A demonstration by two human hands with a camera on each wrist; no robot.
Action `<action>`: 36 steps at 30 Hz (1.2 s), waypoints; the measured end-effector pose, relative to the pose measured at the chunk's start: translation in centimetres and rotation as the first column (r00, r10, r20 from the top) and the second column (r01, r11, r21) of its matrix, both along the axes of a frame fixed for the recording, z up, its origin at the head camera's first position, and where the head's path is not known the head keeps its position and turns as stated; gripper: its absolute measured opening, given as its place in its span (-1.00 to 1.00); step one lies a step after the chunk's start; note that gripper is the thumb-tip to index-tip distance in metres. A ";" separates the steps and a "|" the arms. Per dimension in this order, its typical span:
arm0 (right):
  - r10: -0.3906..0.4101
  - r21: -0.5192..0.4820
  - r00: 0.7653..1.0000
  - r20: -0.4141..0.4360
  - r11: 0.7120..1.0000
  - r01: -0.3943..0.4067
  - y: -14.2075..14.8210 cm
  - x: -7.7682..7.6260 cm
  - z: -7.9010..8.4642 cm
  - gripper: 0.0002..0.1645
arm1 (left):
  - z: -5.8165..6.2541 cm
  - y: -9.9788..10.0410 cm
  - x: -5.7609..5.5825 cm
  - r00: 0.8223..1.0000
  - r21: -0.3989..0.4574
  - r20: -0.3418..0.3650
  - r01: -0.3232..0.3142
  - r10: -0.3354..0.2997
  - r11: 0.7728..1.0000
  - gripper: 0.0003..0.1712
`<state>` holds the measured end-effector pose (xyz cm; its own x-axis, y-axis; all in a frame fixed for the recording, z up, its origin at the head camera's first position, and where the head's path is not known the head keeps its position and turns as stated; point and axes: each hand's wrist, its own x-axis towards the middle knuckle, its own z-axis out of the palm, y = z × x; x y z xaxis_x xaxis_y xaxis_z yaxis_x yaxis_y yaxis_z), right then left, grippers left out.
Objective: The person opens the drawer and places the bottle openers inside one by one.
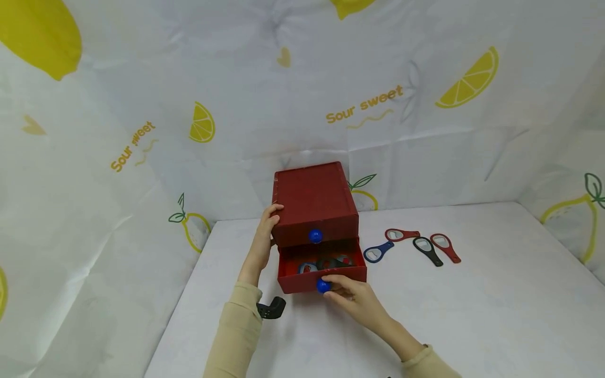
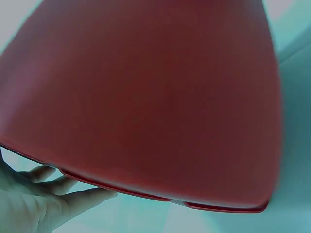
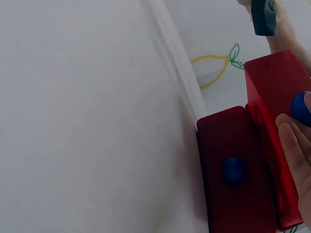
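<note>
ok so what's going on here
A person's right hand pinches the blue knob of the lower drawer, which stands open in a red cabinet. Their left hand rests against the cabinet's left side. Some bottle openers lie in that drawer, and four more lie on the white table to the right. The upper drawer is closed.

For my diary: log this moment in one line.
left grip: touching cabinet; right grip: pinching lower knob; lower drawer: open, bottle openers inside
</note>
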<state>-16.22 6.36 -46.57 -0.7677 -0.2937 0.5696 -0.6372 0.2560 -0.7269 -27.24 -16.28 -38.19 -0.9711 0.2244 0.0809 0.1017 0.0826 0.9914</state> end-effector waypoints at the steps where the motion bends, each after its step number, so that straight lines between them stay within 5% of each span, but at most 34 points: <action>1: -0.006 0.000 1.000 0.019 1.000 0.006 0.0 -0.2 0.1 -0.66 | -0.1 0.0 -0.1 1.000 0.002 -0.001 -0.003 0.003 1.000 -0.57; 13: -0.017 -0.044 0.963 0.270 0.999 0.030 -0.1 -3.0 0.2 -0.64 | -0.6 0.0 -0.2 0.998 -0.008 -0.058 0.010 -0.010 1.000 -0.46; 21: -0.030 -0.062 0.922 0.386 0.996 0.058 -0.6 -4.5 0.3 -0.64 | -0.4 0.0 0.0 1.000 0.025 -0.014 -0.005 0.005 1.000 -0.58; 27: -0.029 -0.072 0.910 0.413 0.995 0.065 -1.0 -5.5 0.3 -0.64 | -0.1 0.0 0.1 1.000 0.035 0.005 -0.011 0.010 0.999 -0.62; 36: -0.087 -0.030 0.909 0.408 0.994 0.109 -1.3 -5.8 0.7 -0.69 | 1.9 0.2 1.3 0.999 -0.008 -0.016 0.034 -0.034 0.999 -0.60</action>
<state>-22.03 5.09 -45.84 -0.9590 -0.1841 0.2155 -0.2587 0.2580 -0.9309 -25.91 -16.06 -36.26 -0.9616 0.2576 0.0950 0.1208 0.0861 0.9889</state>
